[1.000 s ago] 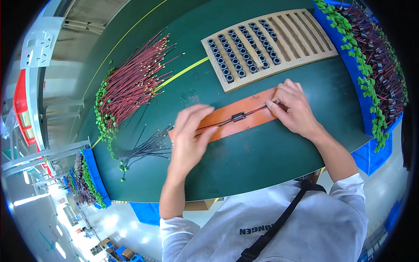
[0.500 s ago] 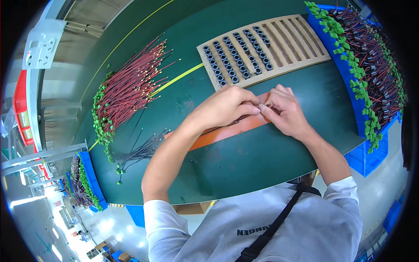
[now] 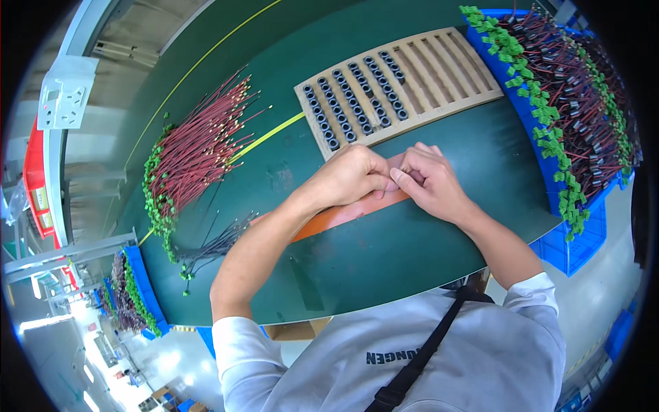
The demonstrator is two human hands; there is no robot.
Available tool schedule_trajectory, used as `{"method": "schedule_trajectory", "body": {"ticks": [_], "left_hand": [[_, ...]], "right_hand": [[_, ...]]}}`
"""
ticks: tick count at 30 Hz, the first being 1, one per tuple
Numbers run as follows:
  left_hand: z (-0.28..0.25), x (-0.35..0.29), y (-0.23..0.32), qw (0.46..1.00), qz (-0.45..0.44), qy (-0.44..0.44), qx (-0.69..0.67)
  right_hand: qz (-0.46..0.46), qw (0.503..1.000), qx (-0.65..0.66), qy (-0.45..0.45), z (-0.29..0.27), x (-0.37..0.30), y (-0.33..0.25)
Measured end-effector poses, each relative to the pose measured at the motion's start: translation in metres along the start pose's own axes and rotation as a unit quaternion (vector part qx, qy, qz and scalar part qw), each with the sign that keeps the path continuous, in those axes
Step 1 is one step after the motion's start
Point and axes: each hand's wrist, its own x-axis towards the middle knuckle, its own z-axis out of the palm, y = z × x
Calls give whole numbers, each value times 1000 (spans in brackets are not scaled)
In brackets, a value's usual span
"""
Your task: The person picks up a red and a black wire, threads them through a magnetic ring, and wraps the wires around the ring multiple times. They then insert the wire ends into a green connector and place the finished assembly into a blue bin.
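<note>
Over an orange strip (image 3: 336, 217) on the green table, my two hands meet at the fingertips. My left hand (image 3: 351, 175) is closed, thumb against the bent fingers. My right hand (image 3: 431, 180) is closed too, its thumb tip touching the left fingertips. Whatever they pinch is hidden by the fingers. Just beyond them lies a slotted wooden rack (image 3: 439, 101) with black ring-shaped parts (image 3: 352, 93) in its left rows. Left of my left forearm is a loose bunch of black wires (image 3: 218, 242).
A wide pile of red wires (image 3: 199, 147) with green connectors (image 3: 156, 206) lies at the far left. On the right stands a blue bin (image 3: 547, 184) full of wired parts. Another blue bin (image 3: 145, 285) is beyond the table's left edge.
The view has shifted slightly, so the rack and right bin appear further left. My fingers have drawn tighter together, and the dark wire that showed under my left hand is now hidden.
</note>
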Motion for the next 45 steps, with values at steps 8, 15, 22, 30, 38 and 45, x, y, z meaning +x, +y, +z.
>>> {"method": "schedule_trajectory", "body": {"ticks": [8,15,22,30,38,45], "left_hand": [[11,1,-1,995,-9,41,-89],[11,-1,4,992,-106,53,-37],[-15,-42,-29,982,171,79,0],[-10,-153,-5,946,126,206,-218],[34,-159,-6,809,185,127,-544],[89,-130,-11,840,143,319,-414]], "right_hand": [[2,1000,10,27,11,0,16],[-2,999,8,32,12,2,5],[-32,992,51,110,12,10,-9],[-81,954,275,83,16,60,-90],[6,904,398,-156,24,47,-110],[100,901,406,-119,50,22,-91]]}}
